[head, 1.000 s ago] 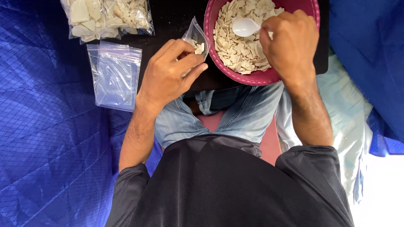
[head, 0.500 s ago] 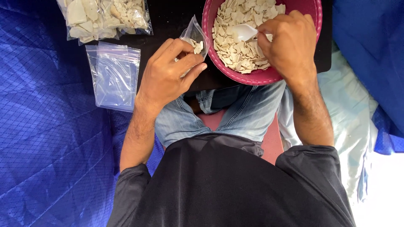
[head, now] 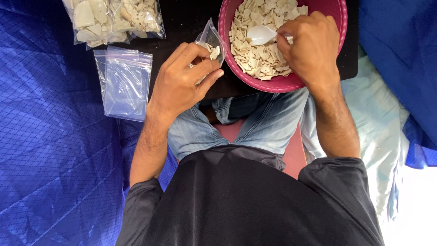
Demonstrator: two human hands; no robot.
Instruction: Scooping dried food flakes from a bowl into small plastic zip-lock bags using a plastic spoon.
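Note:
My left hand [head: 182,82] pinches a small clear plastic bag [head: 210,43] that holds a few pale chips, its mouth held open beside the bowl. A pink plastic bowl [head: 291,83] full of pale cream chips [head: 255,54] sits on a black surface just right of that bag. My right hand [head: 312,48] grips the handle of a white plastic spoon [head: 261,34], whose scoop lies on the chips inside the bowl.
A stack of empty clear zip bags [head: 123,82] lies to the left on the black surface [head: 186,23]. A filled clear bag of chips [head: 114,18] rests at the top left. Blue quilted cloth [head: 54,159] covers both sides; my denim-clad knees are below.
The spoon has dipped down into the chips and shifted slightly left within the bowl. My left hand and the small bag have stayed in place.

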